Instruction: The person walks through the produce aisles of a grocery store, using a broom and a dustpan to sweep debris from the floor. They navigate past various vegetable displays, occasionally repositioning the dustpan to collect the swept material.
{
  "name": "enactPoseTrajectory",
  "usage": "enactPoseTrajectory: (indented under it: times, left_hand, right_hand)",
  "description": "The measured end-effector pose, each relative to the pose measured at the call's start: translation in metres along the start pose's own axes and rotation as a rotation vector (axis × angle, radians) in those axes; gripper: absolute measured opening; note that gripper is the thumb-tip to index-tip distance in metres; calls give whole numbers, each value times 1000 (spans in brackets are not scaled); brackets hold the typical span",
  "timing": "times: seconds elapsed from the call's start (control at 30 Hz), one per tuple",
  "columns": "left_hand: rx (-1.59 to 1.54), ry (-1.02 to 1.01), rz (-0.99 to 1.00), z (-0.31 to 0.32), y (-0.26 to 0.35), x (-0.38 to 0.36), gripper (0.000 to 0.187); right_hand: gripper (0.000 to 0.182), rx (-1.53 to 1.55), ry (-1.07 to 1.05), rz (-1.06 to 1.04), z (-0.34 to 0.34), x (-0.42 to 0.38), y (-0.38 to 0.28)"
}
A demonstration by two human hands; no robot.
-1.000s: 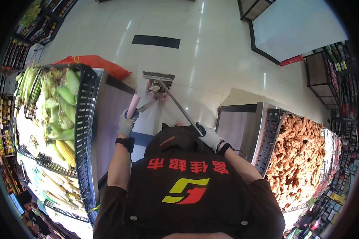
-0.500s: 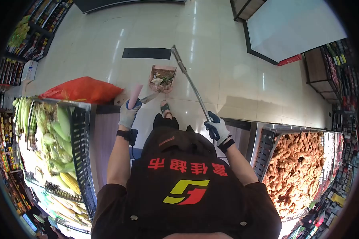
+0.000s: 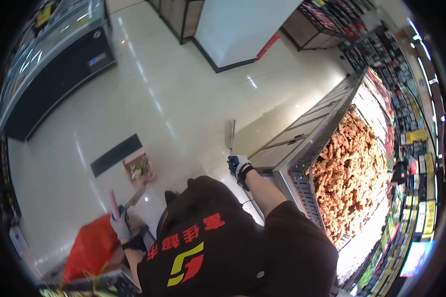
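In its white and blue glove, my left hand (image 3: 120, 227) is closed round the pink-topped handle of a long-handled dustpan (image 3: 132, 161). The pan rests on the floor ahead of it, with leafy scraps and dirt inside. My right hand (image 3: 239, 164), gloved too, grips a long metal pole (image 3: 232, 137) that points away over the floor. What the pole's far end carries is hard to make out. A red sack (image 3: 86, 250) lies beside my left forearm.
A crate stand heaped with ginger (image 3: 349, 173) rises close on my right. A freezer case (image 3: 59, 84) runs along the far left. Ahead stands a white pillar (image 3: 240, 29) with a dark base. A dark strip (image 3: 116, 154) lies beside the dustpan. Another person (image 3: 400, 173) is at far right.
My view has turned to the right; the ginger stand shows larger and the corn has nearly left view. The pole now appears shorter and nearer the ginger stand. Both hands keep their holds.
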State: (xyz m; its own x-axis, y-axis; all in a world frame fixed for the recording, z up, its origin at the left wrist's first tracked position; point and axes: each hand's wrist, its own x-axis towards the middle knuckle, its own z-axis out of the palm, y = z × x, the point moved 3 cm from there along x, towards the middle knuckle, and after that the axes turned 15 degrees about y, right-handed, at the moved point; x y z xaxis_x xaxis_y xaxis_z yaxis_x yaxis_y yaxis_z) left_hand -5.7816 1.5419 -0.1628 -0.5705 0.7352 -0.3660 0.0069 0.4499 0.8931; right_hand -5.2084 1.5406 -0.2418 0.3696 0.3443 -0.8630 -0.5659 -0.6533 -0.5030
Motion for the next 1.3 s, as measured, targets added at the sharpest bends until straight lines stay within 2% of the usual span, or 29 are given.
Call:
enactPoseTrajectory:
  times: [0.03,0.1,0.17,0.27,0.3,0.33,0.37,0.4,0.47,0.5,0.57,0.6,0.63,0.67,0.7,0.73,0.8,0.83,0.87,0.9,0.97,1.0,1.03,1.1,1.17,1.2,1.23,1.27,1.3]
  left_hand:
    - [70,27,10,4,8,8,24]
    - [-34,13,-44,7,-11,43,22]
    - [4,34,-63,11,-11,70,18]
    - [-37,69,-53,28,5,95,11]
    - [-58,-31,-32,36,18,102,12]
    - [-98,17,-74,44,27,106,12]
    - [-134,67,-121,54,37,110,13]
    - [-117,69,-121,64,50,117,13]
    - [-102,137,-99,84,78,133,15]
    - [-103,180,-91,95,88,139,16]
    - [-108,304,-92,103,95,139,19]
    - [-103,262,-119,105,94,147,21]
    - [-104,250,-146,105,90,155,24]
    - [-129,291,-146,109,88,156,24]
    - [-155,338,-146,109,88,163,25]
    - [-205,400,-188,120,117,157,26]
    - [-188,407,-202,113,122,172,29]
    - [-172,410,-144,110,132,176,30]
    - [-73,422,-150,108,138,179,28]
    - [-124,399,-139,110,146,186,26]
    - [-35,435,-150,112,144,200,26]
    - [-49,456,-167,112,142,204,26]
    - [-45,444,-197,115,145,207,26]
    - [-52,460,-238,119,153,211,26]
    - [16,492,-177,127,163,211,27]
    - [16,485,-223,132,166,214,32]
    - [5,532,-260,140,166,218,32]
    - [79,539,-247,147,169,220,33]
    - [159,580,-243,146,174,219,34]
  right_hand:
    - [15,29,-187,2,-13,54,8]
    - [17,25,68,11,-7,33,-23]
    - [14,-409,-191,-300,-29,143,-11]
    - [14,-553,-270,-400,3,176,-38]
    - [14,-280,-272,-222,21,185,-45]
    - [15,56,-268,13,52,180,-63]
    - [15,229,-273,137,84,183,-79]
    - [16,262,-292,176,115,188,-91]
    - [19,121,-217,62,193,189,-117]
    - [19,136,-191,85,228,186,-133]
    - [15,68,-173,171,285,228,-122]
    - [14,29,-191,216,309,243,-116]
    - [15,-26,-271,276,342,233,-124]
    - [17,-5,-229,219,368,173,-156]
    - [21,-132,-207,248,397,146,-167]
    - [21,-225,-269,285,421,147,-167]
    - [11,-222,-900,406,477,139,-165]
    - [11,-271,-925,455,501,128,-162]
    - [20,-311,-694,362,512,116,-171]
    - [30,-340,-463,243,525,105,-184]
    - [33,-467,-292,160,551,90,-204]
    - [27,-436,-363,105,562,82,-220]
    - [20,-466,-317,95,574,90,-229]
    - [15,-626,-258,-60,607,108,-250]
    - [14,-707,-294,-106,645,134,-269]
    - [19,-752,-288,-163,668,153,-280]
    - [28,-704,-295,-91,693,189,-285]
    - [34,-712,-517,47,716,212,-299]
    - [33,-719,-517,64,737,307,-292]
